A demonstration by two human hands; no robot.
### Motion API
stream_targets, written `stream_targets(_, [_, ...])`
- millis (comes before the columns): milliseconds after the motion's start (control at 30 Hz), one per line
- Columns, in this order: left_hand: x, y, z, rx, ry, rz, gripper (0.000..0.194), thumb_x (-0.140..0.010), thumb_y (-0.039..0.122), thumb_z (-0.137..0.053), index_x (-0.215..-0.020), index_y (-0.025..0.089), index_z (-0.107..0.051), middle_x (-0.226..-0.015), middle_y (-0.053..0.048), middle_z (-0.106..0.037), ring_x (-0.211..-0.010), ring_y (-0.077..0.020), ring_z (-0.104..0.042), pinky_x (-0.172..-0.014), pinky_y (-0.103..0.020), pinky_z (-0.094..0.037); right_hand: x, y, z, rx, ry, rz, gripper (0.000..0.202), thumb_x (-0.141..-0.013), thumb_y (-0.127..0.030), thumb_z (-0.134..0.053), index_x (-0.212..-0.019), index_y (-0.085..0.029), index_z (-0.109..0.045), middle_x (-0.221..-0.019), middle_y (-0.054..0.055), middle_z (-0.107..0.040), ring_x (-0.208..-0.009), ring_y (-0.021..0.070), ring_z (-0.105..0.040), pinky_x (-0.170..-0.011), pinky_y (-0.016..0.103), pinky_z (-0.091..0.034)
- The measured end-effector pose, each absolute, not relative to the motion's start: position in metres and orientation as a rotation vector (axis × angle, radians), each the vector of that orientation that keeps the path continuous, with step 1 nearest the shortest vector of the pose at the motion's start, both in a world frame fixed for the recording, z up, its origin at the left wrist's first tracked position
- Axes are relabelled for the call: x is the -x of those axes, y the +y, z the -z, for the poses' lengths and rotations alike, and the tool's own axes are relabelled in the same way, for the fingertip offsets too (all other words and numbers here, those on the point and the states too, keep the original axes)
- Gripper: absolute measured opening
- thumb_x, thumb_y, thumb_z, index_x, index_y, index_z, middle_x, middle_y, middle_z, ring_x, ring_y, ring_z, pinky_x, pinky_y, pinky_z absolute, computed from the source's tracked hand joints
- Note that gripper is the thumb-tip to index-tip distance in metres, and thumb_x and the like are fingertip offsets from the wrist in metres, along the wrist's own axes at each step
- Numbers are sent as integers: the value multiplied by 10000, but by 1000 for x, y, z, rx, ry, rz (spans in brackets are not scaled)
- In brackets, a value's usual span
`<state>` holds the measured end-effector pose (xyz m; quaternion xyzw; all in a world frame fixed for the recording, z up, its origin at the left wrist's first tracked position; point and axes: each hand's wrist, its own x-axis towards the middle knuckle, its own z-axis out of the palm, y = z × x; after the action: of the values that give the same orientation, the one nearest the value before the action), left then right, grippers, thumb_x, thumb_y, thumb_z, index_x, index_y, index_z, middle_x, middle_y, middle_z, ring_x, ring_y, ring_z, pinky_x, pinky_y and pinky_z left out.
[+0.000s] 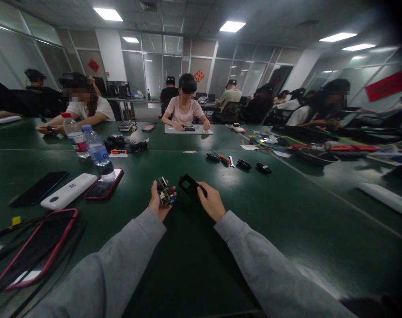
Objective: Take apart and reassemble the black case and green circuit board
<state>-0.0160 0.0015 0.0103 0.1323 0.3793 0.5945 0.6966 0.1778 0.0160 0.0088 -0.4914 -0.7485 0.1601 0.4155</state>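
Note:
My left hand (pixel 159 204) is closed around a small circuit board assembly (pixel 165 194) with green, yellow and blue parts facing up. Just to its right, my right hand (pixel 211 201) grips a black plastic casing (pixel 190 186) by its right end. The casing has a rectangular opening near its left end. Board and casing are held apart, a little above the green table (pixel 174 265). Beyond my hands lie a small wrench (pixel 231 162), a screwdriver with an orange handle (pixel 224 160) and two black parts (pixel 244 164).
To the left are two bottles (pixel 96 148), phones (pixel 104 183), a white power bank (pixel 69 191) and black cables (pixel 9 240). A person (pixel 185 108) works across the table. Tools and wires (pixel 267 140) lie at the back right, a white device (pixel 388 198) at far right.

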Motion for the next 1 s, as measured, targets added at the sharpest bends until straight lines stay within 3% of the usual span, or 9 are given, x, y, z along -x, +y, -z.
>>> stream_targets(233, [4, -2, -8, -328, 805, -1328, 503, -763, 602, -475, -1081, 222, -560, -970, -77, -641, -814, -206, -657, -677, -312, -504, -173, 18, 1, 1270, -1618, -494, 435, -840, -287, -445, -1252, -148, -467, -943, 61, -523, -861, 159, -534, -815, 323, -463])
stream_targets(467, [-5, -7, -5, -394, 811, -1290, 485, -765, 578, -504, -1113, 242, -475, -1085, -86, -616, -859, -231, -659, -709, -356, -505, -156, 2, -7, 1252, -1731, -88, 481, -890, -206, -353, -1371, -196, -338, -1086, 104, -404, -1031, 203, -428, -932, 406, -395])
stream_targets(700, [-6, -10, -11, -379, 830, -1280, 498, -782, 576, -476, -1137, 227, -477, -968, -78, -644, -801, -212, -656, -706, -354, -506, -144, -7, -10, 1410, -1950, 112, 518, -903, -195, -330, -1408, -288, -261, -1119, 118, -393, -996, 246, -400, -824, 443, -415])
stream_targets(1000, [-7, -7, -4, -412, 776, -1315, 482, -793, 527, -503, -1170, 227, -493, -1026, -72, -634, -825, -177, -636, -730, -322, -498, -143, -5, -2, 1357, -2032, 7, 493, -891, -244, -388, -1378, -236, -313, -1200, 117, -386, -1086, 249, -381, -874, 442, -401])
